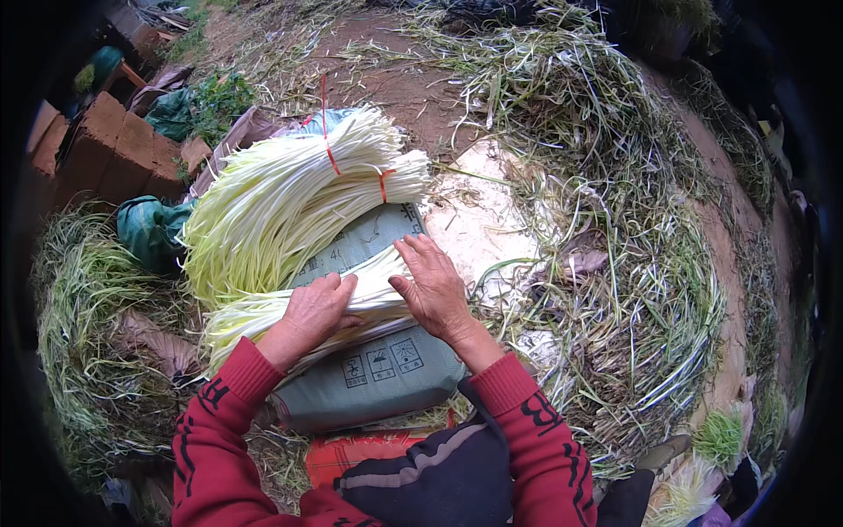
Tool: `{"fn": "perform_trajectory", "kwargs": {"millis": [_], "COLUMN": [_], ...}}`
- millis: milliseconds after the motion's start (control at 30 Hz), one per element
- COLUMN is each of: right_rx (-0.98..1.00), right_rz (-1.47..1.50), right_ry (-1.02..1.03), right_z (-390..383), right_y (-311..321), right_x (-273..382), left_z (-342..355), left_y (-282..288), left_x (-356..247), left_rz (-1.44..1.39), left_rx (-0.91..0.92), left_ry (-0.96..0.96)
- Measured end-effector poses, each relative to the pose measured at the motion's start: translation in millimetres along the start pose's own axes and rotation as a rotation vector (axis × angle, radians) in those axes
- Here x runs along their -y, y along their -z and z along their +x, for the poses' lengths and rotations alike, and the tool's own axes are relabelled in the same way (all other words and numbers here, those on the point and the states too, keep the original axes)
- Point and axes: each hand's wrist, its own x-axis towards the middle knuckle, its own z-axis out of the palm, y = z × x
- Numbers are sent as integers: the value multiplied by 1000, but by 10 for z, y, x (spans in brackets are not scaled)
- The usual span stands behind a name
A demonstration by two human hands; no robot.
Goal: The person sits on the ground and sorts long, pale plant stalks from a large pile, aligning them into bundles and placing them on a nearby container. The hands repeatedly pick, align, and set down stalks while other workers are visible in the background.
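A loose bunch of pale yellow-white chives (263, 313) lies across a stuffed grey-green woven sack (351, 397) in front of me. My left hand (313, 318) is closed over the middle of the bunch, its fingers curled round the stalks. At the white stalk ends on the right, my right hand (436, 292) rests with fingers stretched and thumb apart, the palm side against the ends. Just beyond lies a larger pile of chives (263, 206), and a red tie (329, 145) circles its upper bundle. Another orange-red tie (383, 184) goes round a smaller bundle beside it.
Discarded green and dry leaves (606, 325) heap up on the right, with more trimmings (88, 325) on the left. A pale flat sheet (479, 206) lies right of the sack. Bricks (110, 145) and a green bag (151, 224) are at the left. Something red (364, 452) lies near my lap.
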Motion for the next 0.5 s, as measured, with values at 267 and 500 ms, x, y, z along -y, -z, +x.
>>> {"fn": "perform_trajectory", "kwargs": {"millis": [267, 500], "right_rx": [-10, 113], "right_rz": [-44, -186], "right_ry": [-25, -20], "right_z": [-79, 148], "right_y": [-468, -193], "right_x": [-39, 87], "left_z": [61, 145], "left_y": [-43, -449], "left_x": [22, -25], "left_rz": [-50, -267], "left_rx": [-38, 66], "left_ry": [-53, 22]}}
